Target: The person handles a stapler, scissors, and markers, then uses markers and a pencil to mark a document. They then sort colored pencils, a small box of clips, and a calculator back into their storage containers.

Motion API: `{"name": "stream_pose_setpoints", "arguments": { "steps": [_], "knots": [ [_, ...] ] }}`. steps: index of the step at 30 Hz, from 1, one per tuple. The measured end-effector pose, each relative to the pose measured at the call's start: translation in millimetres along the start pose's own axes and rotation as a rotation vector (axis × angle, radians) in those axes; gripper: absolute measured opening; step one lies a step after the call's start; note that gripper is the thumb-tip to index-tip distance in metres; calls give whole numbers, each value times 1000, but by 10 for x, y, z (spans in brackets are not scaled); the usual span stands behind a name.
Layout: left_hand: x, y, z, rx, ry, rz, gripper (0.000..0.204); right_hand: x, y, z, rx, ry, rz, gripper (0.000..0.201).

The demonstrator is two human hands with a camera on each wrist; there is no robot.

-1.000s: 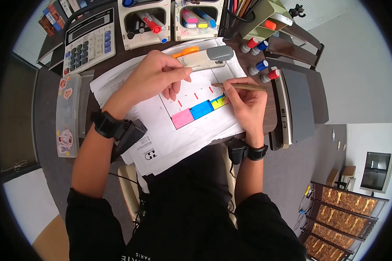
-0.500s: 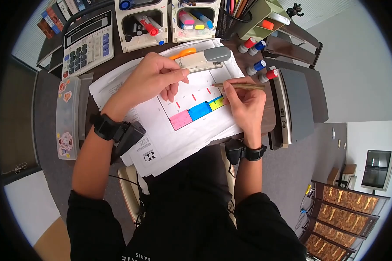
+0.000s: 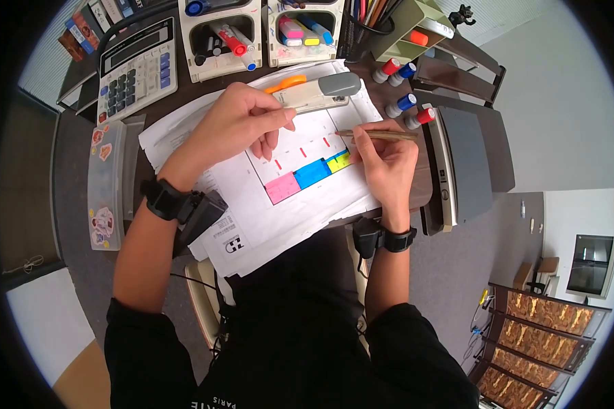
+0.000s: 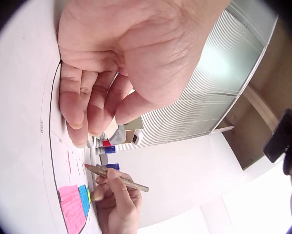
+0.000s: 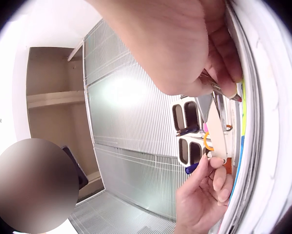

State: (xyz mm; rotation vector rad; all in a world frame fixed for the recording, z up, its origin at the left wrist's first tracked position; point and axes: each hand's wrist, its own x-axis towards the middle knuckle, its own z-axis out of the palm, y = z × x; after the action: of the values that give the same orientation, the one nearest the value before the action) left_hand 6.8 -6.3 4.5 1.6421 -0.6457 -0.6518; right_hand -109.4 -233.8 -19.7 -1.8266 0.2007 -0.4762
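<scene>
Pinching a red-tipped pencil (image 3: 393,136) in our right hand (image 3: 391,167), left hand (image 3: 242,126) relaxed over the sheet (image 3: 273,228), we do best with short, light strokes.

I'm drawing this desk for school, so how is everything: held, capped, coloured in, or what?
Pencil: red-tipped, held.
Right hand: pinching the pencil.
Left hand: fingers loosely bent, seemingly holding nothing.
Drawing: partly coloured pink, blue and yellow, with red strokes.
Stapler: lying on the papers.
Four small bottles: standing, capped red or blue.
Marker pens: in the holder.
Calculator: screen unreadable.
</scene>
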Motion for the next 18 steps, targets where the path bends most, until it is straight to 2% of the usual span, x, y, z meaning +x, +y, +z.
{"name": "stream_pose_setpoints", "arguments": {
  "steps": [18],
  "knots": [
    [16, -7, -5, -33, 2, -11, 29, 5, 25, -5, 11, -32, -25, 9]
  ]
}}
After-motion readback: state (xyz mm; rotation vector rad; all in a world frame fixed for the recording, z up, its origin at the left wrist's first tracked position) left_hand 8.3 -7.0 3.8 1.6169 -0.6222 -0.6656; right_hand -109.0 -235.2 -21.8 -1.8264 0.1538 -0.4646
